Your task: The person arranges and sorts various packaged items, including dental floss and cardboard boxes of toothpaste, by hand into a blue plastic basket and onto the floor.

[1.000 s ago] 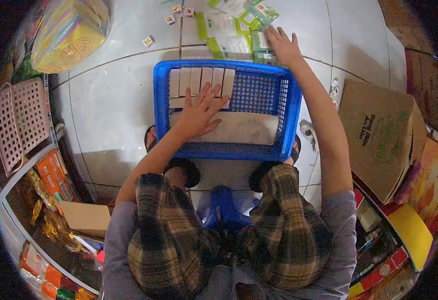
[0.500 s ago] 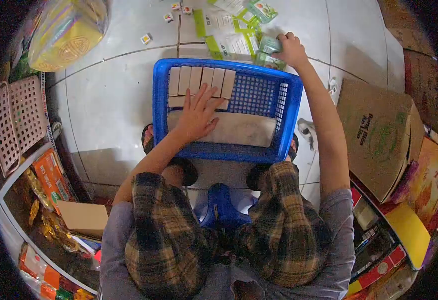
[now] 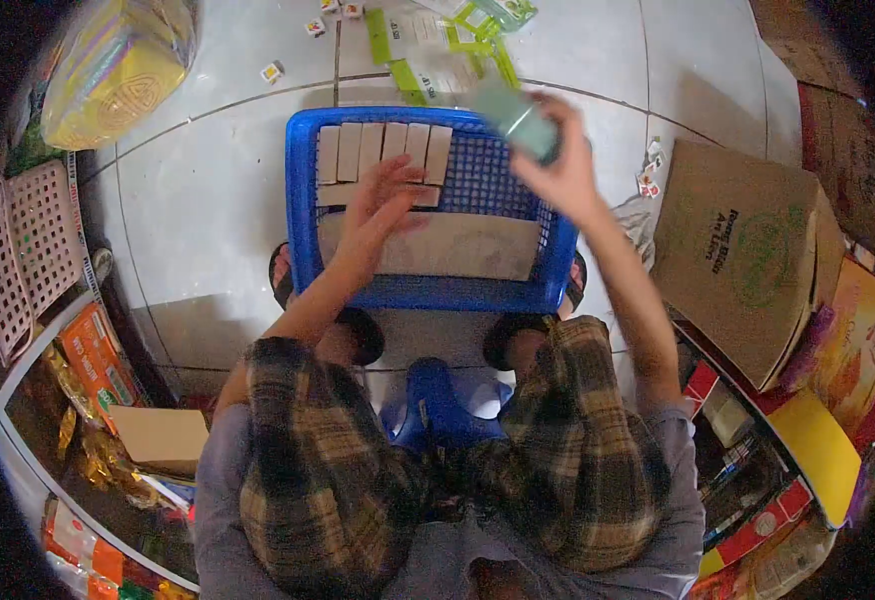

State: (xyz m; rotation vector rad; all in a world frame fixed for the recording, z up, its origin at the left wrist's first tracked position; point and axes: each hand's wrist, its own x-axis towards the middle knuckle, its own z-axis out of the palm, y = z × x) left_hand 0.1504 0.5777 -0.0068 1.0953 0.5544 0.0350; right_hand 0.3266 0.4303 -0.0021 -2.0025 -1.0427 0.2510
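The right hand (image 3: 563, 175) has its grip closed around a small green packet (image 3: 518, 118), blurred, held above the far right corner of the blue basket (image 3: 303, 200) at upper centre. The left hand (image 3: 383, 205) lies open-fingered inside, on a row of pale boxes (image 3: 383, 152) beside a flat cardboard sheet (image 3: 468, 245). More green packets (image 3: 448, 30) lie on the floor beyond.
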